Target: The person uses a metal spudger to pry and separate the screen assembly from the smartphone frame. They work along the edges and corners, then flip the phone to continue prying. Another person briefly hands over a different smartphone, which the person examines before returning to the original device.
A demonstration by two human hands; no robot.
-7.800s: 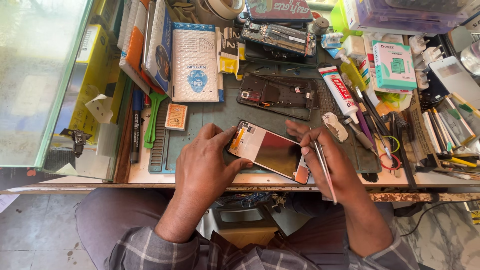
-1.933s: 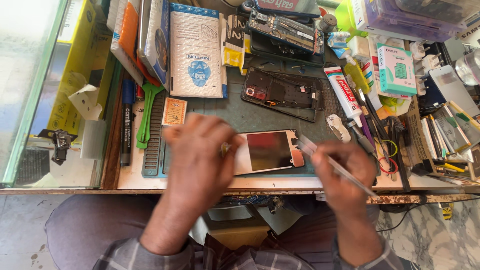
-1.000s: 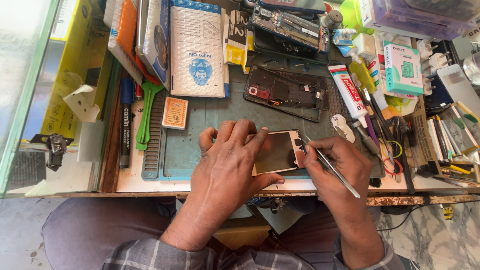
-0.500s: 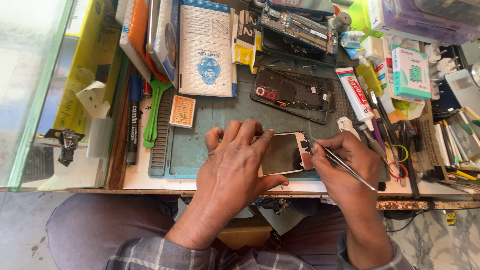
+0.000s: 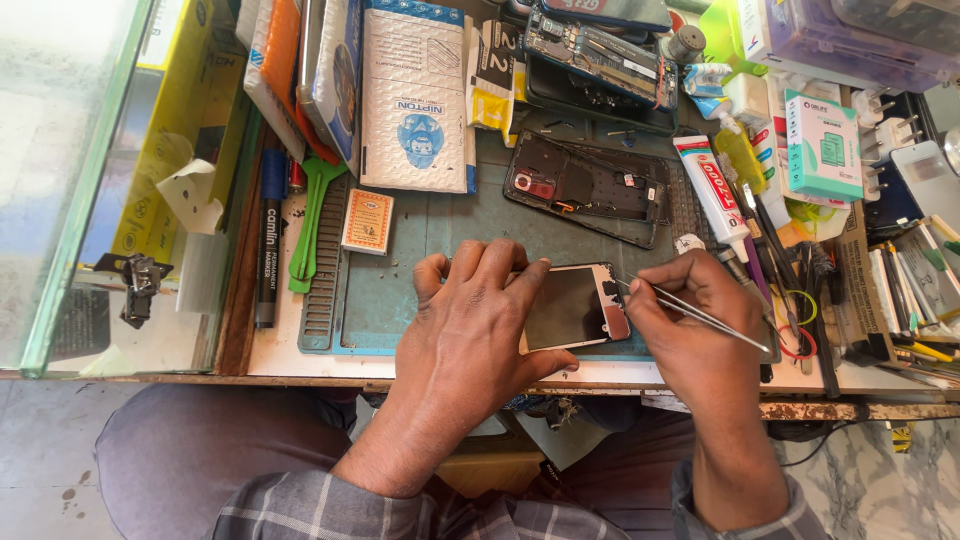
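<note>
While the left hand [image 5: 470, 335] is lying flat over the near end of a phone [image 5: 575, 307], its fingers [image 5: 497, 268] are spreading across the phone's left part and pressing it down onto the green mat [image 5: 400, 290], so they are clasping nothing but are resting on it. The phone is lying face up on the mat near the front edge of the worktop [image 5: 300, 355], its dark screen showing between the two hands and a pinkish band running along its right end. The right hand [image 5: 690, 335] is pinching tweezers [image 5: 690, 310] between thumb and fingers, and the tweezers' thin tips are pointing left and touching or nearly touching the phone's upper right corner; which of the two I cannot tell. Just behind the phone an opened phone back [image 5: 590, 185] with a red camera part is lying on the mat, and a small orange box [image 5: 368, 221] is sitting to the left of it. A white padded envelope [image 5: 415, 100] is leaning at the rear, a green plastic tool [image 5: 310, 225] and a black marker [image 5: 268, 250] are lying along the left side, and a red and white tube [image 5: 710, 190] is lying to the right among assorted tools. A teal and white box [image 5: 822, 145] is standing further right.
</note>
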